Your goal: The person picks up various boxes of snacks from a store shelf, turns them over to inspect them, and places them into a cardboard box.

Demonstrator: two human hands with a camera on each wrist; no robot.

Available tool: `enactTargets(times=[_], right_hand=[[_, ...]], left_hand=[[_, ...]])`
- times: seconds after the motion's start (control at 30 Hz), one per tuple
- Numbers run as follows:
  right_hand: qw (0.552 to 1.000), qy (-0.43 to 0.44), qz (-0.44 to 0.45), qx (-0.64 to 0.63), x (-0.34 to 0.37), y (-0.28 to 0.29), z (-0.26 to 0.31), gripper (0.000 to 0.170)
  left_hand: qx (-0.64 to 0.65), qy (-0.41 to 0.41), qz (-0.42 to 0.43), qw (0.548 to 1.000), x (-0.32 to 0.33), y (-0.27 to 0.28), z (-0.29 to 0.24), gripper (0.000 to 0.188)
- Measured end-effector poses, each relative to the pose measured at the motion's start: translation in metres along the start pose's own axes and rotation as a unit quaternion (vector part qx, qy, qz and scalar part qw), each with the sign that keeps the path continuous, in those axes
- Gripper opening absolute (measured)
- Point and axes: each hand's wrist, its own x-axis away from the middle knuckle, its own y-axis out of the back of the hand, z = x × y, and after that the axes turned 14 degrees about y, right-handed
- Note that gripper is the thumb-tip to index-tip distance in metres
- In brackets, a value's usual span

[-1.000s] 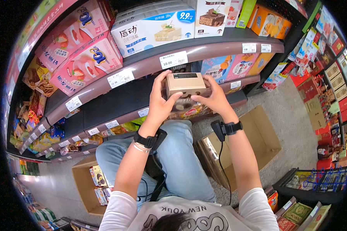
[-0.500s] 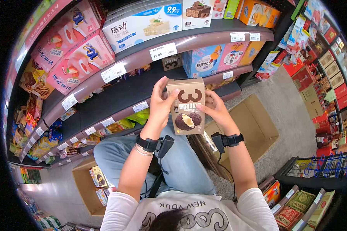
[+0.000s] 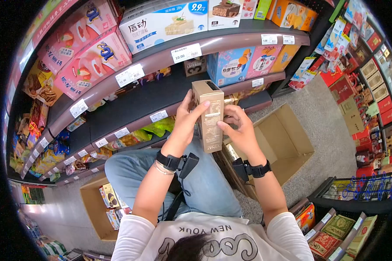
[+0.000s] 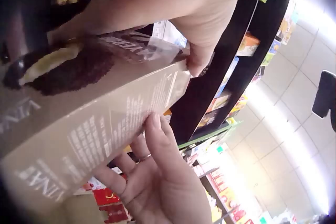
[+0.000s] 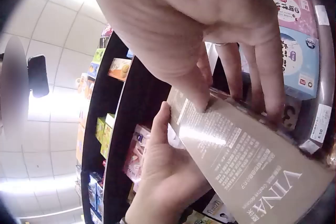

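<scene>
A tan snack box [image 3: 212, 126] is held up over the lap, its narrow side with fine print facing the person. My left hand [image 3: 187, 119] grips its left side, thumb on the printed side near the top. On the right, my right hand [image 3: 241, 130] holds the box with the thumb against its edge. In the left wrist view, a chocolate-cookie picture shows on the wide face of the box [image 4: 68, 85]. Several fingers of the right hand [image 5: 210, 40] reach over the far face in the right wrist view. A similar brown box [image 3: 195, 66] stands deep on the shelf.
Shelves [image 3: 148, 93] with boxed snacks and price tags curve across the front. An open cardboard carton [image 3: 287, 143] stands on the floor at right; another carton [image 3: 91, 209] at left contains several boxes. Blue and pink boxes [image 3: 231, 67] stand on the lower shelf.
The box came down from shelf height toward the lap and tipped to show its wide cookie-picture face. It has since turned so that its narrow printed side faces the person. Both hands stayed on it.
</scene>
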Motion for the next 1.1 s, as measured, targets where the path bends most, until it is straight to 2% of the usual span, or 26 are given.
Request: enactTargets(times=[0.2,0.3,0.4,0.43,0.47,0.5,0.57,0.6,0.7,0.73,0.83,0.87,0.97,1.0,1.1], right_hand=[[1.000,-0.021,-0.004,0.010,0.001,-0.004,0.001,0.049],[0.999,0.004,-0.004,0.033,0.000,-0.009,0.005,0.058],[0.996,0.041,-0.012,0.073,0.001,-0.013,0.008,0.066],[0.996,0.044,-0.015,0.080,0.000,-0.008,0.001,0.069],[0.995,0.047,-0.018,0.088,-0.001,-0.003,-0.003,0.071],[0.999,0.040,-0.030,0.012,-0.002,0.002,0.001,0.070],[0.989,0.024,-0.052,-0.139,-0.005,0.013,0.014,0.069],[0.989,0.005,-0.027,-0.143,-0.004,0.023,0.017,0.077],[0.975,-0.029,-0.017,-0.219,-0.006,0.038,0.011,0.083],[0.974,-0.013,0.001,-0.228,-0.008,0.040,0.009,0.076],[0.988,-0.012,-0.016,-0.156,-0.015,0.041,-0.004,0.058],[0.997,0.022,-0.014,-0.070,-0.013,0.043,-0.014,0.050],[0.997,0.003,-0.041,-0.071,-0.011,0.034,-0.014,0.052],[0.997,0.004,-0.023,-0.067,-0.010,0.029,-0.009,0.064],[0.998,-0.026,0.021,-0.052,-0.010,0.025,0.004,0.085]], left_hand=[[0.023,0.012,-0.019,0.999,0.003,0.000,-0.003,0.080],[-0.006,-0.017,-0.055,0.998,-0.002,0.001,0.005,0.080],[-0.100,-0.075,-0.078,0.989,0.000,-0.009,0.012,0.082],[-0.132,-0.112,-0.083,0.981,0.001,-0.013,0.016,0.071],[-0.128,-0.096,-0.074,0.984,0.002,-0.012,0.014,0.063],[-0.125,-0.080,-0.066,0.987,0.003,-0.010,0.010,0.054],[-0.079,-0.065,-0.052,0.993,0.005,-0.007,0.000,0.049],[-0.108,-0.055,-0.047,0.991,0.005,-0.004,-0.003,0.053],[-0.086,0.001,0.119,0.989,0.006,0.003,-0.005,0.058],[-0.082,0.058,0.125,0.987,0.008,0.004,-0.004,0.060],[0.001,0.083,0.143,0.986,0.010,0.000,0.002,0.057],[-0.026,0.107,0.127,0.986,0.007,0.003,0.007,0.055],[-0.109,0.032,0.091,0.989,0.005,-0.005,0.017,0.051],[-0.118,0.038,0.085,0.989,0.006,-0.007,0.018,0.050],[-0.131,0.063,0.060,0.988,0.013,-0.011,0.012,0.047]])
